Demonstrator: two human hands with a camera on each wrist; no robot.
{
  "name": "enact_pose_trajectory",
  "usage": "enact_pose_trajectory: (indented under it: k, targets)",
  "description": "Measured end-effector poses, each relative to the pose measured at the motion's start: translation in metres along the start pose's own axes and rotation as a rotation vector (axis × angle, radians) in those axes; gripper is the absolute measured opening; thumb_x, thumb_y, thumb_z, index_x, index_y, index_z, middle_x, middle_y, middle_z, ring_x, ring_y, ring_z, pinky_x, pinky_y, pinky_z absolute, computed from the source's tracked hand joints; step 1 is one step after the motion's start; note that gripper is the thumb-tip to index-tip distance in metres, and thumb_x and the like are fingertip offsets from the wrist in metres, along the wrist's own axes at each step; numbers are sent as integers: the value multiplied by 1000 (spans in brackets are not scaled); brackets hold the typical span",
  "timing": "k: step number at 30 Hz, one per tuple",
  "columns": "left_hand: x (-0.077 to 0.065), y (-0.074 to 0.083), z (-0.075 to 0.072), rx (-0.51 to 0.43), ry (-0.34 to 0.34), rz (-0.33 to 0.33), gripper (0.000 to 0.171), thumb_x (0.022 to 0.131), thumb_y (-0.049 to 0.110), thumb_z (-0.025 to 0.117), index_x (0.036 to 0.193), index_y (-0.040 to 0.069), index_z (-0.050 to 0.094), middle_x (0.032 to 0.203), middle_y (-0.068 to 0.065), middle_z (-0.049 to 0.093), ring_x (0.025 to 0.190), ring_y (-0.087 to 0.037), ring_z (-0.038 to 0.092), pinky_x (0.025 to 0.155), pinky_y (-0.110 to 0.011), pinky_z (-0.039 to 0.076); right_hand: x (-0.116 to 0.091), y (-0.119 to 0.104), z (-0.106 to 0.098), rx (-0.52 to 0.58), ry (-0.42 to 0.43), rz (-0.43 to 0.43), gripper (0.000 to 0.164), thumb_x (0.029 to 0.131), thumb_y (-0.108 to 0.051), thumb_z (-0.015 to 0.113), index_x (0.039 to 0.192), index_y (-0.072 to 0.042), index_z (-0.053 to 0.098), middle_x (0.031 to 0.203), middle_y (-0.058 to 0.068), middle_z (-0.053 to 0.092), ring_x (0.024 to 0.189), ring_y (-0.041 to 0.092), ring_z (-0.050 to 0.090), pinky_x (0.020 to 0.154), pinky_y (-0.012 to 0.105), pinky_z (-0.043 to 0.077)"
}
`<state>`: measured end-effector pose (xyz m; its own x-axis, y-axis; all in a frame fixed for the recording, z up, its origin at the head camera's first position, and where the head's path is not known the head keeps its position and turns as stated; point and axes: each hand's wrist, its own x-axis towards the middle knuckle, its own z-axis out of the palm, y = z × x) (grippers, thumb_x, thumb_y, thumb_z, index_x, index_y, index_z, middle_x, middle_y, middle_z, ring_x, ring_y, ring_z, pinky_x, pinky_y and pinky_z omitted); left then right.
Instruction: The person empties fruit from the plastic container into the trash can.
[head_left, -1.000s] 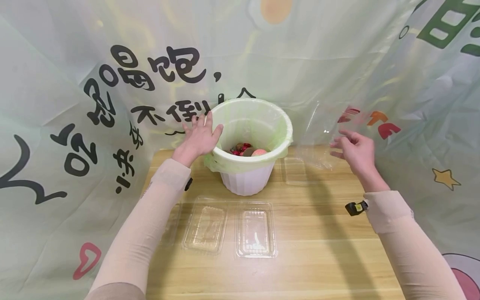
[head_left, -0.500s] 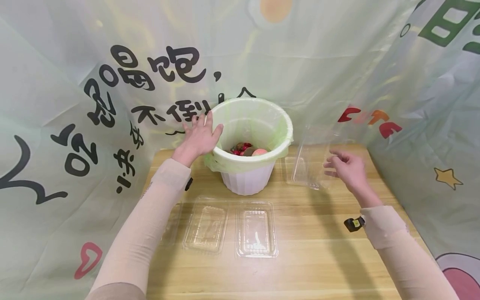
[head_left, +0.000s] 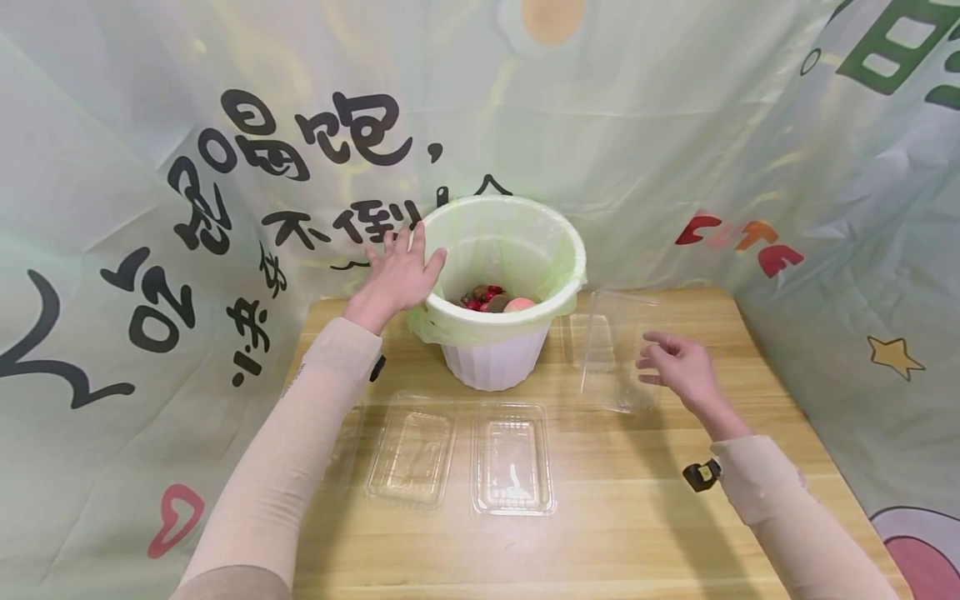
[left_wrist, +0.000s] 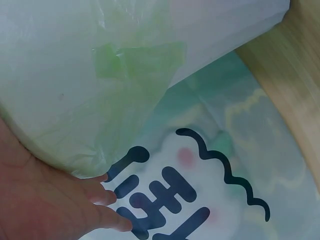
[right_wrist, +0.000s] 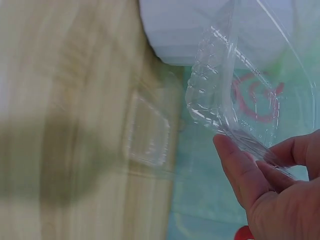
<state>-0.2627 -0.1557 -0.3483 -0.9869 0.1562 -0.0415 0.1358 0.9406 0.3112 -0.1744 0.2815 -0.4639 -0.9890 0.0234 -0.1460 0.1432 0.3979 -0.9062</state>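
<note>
In the head view, my left hand [head_left: 401, 271] rests on the left rim of a white bin [head_left: 491, 362], fingers spread and fairly straight. A pale green bag [head_left: 423, 327] lines the bin and folds over its rim. To the right of the bin, my right hand [head_left: 678, 362] holds a clear plastic food container [head_left: 611, 367] by its edge. The right wrist view shows thumb and fingers pinching the edge of that ribbed container [right_wrist: 205, 90], tilted above the table. Inside the bin lie red pieces [head_left: 483, 296] and a pink round item [head_left: 519, 305].
Two clear containers, a left one [head_left: 411, 458] and a right one [head_left: 513, 458], lie in front of the bin. Another [head_left: 341, 450] is partly hidden by my left sleeve. One more clear container [head_left: 581, 333] lies right of the bin. Printed cloth [head_left: 637, 125] encloses the wooden table [head_left: 600, 542].
My right hand has come down and slightly left with the clear container, which now hangs lower, over the one lying right of the bin. My left hand has stayed on the rim.
</note>
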Motion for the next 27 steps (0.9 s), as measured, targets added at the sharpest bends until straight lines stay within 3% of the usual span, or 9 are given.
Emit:
enact_pose_trajectory:
  k: [2, 5, 13, 21, 27]
  targets:
    - [0, 0, 0, -2, -1, 1, 81, 110, 59, 16, 170, 7, 1, 175, -27, 6, 162, -51, -1, 125, -76, -4, -2, 4, 3, -1, -17, 3, 51, 107, -17, 48, 150, 11, 48, 145, 37, 55, 95, 6, 75, 84, 33, 64]
    - [0, 0, 1, -7, 1, 2, 80, 110, 58, 17, 170, 7, 1, 175, -27, 5, 162, -51, -1, 125, -76, -4, -4, 9, 8, -7, -28, 13, 50, 107, -15, 47, 149, 12, 48, 139, 39, 58, 97, 12, 76, 85, 35, 64]
    - [0, -1, 0, -26, 8, 3, 80, 110, 57, 18, 170, 7, 2, 175, -28, 5, 162, -51, -2, 125, -75, -7, -8, 19, 20, -14, -63, 29, 49, 104, -9, 46, 146, 15, 50, 115, 24, 70, 98, 25, 77, 84, 39, 66]
    - [-1, 0, 0, -23, 7, 5, 79, 111, 56, 20, 170, 6, 3, 175, -28, 6, 162, -51, -1, 125, -75, -6, -10, 37, 27, -81, -92, 71, 49, 102, -8, 50, 145, 16, 51, 127, 38, 66, 101, 36, 77, 83, 40, 66]
    - [1, -1, 2, -21, 4, 6, 81, 110, 59, 17, 170, 7, 2, 175, -28, 6, 162, -51, -2, 125, -75, -6, -14, 47, 30, -125, -106, 96, 49, 102, -9, 52, 143, 17, 51, 121, 39, 68, 92, 35, 78, 78, 40, 66]
